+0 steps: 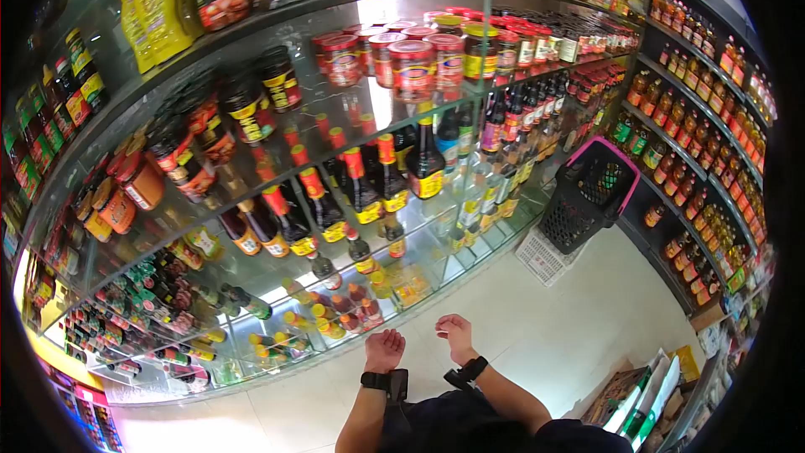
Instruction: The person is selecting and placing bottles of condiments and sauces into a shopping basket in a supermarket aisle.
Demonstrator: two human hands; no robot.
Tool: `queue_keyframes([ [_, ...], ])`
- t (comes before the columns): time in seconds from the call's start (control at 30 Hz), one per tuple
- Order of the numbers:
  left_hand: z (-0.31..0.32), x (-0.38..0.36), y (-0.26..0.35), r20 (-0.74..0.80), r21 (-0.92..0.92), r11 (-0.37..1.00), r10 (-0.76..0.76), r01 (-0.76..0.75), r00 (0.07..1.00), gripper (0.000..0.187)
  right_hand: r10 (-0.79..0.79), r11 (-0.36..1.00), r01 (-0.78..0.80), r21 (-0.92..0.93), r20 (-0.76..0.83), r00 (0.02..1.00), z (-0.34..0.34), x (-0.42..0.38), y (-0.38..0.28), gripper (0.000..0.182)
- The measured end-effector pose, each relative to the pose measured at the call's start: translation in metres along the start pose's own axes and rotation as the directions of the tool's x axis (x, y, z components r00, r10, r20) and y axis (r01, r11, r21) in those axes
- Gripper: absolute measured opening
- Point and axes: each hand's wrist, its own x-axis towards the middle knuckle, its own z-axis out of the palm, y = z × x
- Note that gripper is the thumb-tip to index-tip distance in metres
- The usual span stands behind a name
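My left hand (385,351) is in front of the lower glass shelves, palm side partly showing and fingers curled in, with nothing visible in it. To its right is my right hand (456,338), its fingers loosely bent and a gap between thumb and fingers. Both hands are over the tiled floor and touch no goods. Each wrist wears a black band (376,380). Nearest to the hands are small bottles with red sauce (344,310) on the bottom shelf. Above them stand dark sauce bottles with yellow labels (362,193).
Red-lidded jars (412,67) fill a higher glass shelf. A black shopping basket (587,193) with a pink handle stands on a white crate (543,256). Dark shelves of oil bottles (683,126) line the right. Packages (646,394) lie at lower right on the pale floor (520,335).
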Motion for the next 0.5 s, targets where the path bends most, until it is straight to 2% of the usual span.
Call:
queue_keyframes([
  [0.07, 0.017, 0.009, -0.048, 0.025, 0.006, 0.999, -0.042, 0.042, 0.999, 0.010, 0.007, 0.999, -0.010, 0.047, 0.054, 0.999, -0.039, 0.009, -0.010, 0.009],
  [0.17, 0.055, 0.023, -0.128, 0.049, -0.023, 0.987, -0.159, 0.160, 0.986, 0.010, 0.028, 0.993, -0.030, 0.113, 0.019, 0.999, -0.108, 0.016, -0.044, 0.009],
  [0.23, 0.086, 0.027, -0.171, -0.025, 0.114, 0.985, -0.127, 0.129, 0.992, 0.011, 0.037, 0.988, -0.031, 0.148, -0.038, 0.999, -0.162, 0.024, -0.068, 0.009],
  [0.3, 0.110, 0.036, -0.219, -0.016, 0.149, 0.976, -0.155, 0.155, 0.988, 0.010, 0.018, 0.985, 0.001, 0.174, -0.110, 0.994, -0.215, 0.028, -0.087, 0.008],
  [0.37, 0.134, 0.047, -0.262, -0.008, 0.266, 0.948, -0.181, 0.177, 0.983, 0.009, 0.016, 0.978, 0.023, 0.206, -0.183, 0.983, -0.269, 0.031, -0.098, 0.009],
  [0.43, 0.155, 0.060, -0.306, -0.005, 0.295, 0.935, -0.205, 0.197, 0.979, 0.010, 0.032, 0.951, 0.075, 0.301, -0.336, 0.941, -0.320, 0.034, -0.109, 0.011],
  [0.5, 0.177, 0.070, -0.349, -0.018, 0.434, 0.862, -0.284, 0.263, 0.959, 0.011, 0.007, 0.935, 0.146, 0.323, -0.429, 0.903, -0.373, 0.033, -0.105, 0.012],
])
